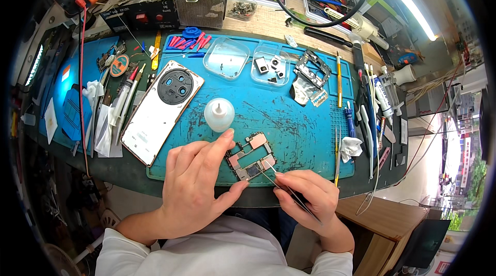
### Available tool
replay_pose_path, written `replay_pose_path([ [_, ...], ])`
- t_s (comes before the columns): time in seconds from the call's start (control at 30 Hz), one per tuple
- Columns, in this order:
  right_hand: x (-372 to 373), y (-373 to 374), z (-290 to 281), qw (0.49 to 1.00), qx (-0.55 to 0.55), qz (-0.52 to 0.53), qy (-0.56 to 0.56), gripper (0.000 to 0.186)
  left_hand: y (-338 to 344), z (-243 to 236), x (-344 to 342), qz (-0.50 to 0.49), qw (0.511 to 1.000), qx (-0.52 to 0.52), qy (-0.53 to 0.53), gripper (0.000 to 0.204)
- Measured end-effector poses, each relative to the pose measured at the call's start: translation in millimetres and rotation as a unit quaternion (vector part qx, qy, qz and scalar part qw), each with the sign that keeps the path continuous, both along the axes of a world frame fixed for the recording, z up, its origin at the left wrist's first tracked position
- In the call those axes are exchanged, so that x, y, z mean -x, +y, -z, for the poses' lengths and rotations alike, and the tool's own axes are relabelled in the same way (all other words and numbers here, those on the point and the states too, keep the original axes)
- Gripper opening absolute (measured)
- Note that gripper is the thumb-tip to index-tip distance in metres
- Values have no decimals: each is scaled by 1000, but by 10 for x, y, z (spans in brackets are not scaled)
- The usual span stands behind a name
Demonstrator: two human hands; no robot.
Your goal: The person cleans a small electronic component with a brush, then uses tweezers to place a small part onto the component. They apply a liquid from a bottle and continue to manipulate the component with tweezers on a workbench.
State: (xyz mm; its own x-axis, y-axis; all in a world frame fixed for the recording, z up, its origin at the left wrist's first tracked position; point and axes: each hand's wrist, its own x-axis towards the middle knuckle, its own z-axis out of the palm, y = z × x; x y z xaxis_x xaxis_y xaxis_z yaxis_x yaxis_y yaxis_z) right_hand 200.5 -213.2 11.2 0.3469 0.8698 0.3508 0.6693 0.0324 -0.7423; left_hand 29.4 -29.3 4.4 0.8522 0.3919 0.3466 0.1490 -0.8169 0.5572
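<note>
A phone circuit board (257, 140) with copper-coloured shields and an open middle lies on the blue mat, close to its front edge. My left hand (194, 188) is at the board's left, fingers stretched out and thumb apart. Its index fingertip is beside a white plastic bottle (218, 116) with a thin spout, and its thumb tip is by the board's lower left corner. From the right, my right hand (310, 193) grips metal tweezers (298, 201), whose tips reach the lower right part of the board. Whether they pinch anything is too small to tell.
A white phone back cover (150, 121) lies left of the bottle. Behind are two clear trays (226, 72), one holding camera modules, and a metal frame (312, 66). Pens and tools (380, 95) line the right side. A red cable (82, 90) hangs at the left.
</note>
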Motion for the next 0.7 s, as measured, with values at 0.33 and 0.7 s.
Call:
replay_pose_path([
  [0.33,14,-33,33,999,-20,12,36,42,0,-2,18,-2,1000,7,-3,97],
  [0.7,48,-77,38,996,-27,14,80,34,1,-27,4,5,1000,12,-9,93],
])
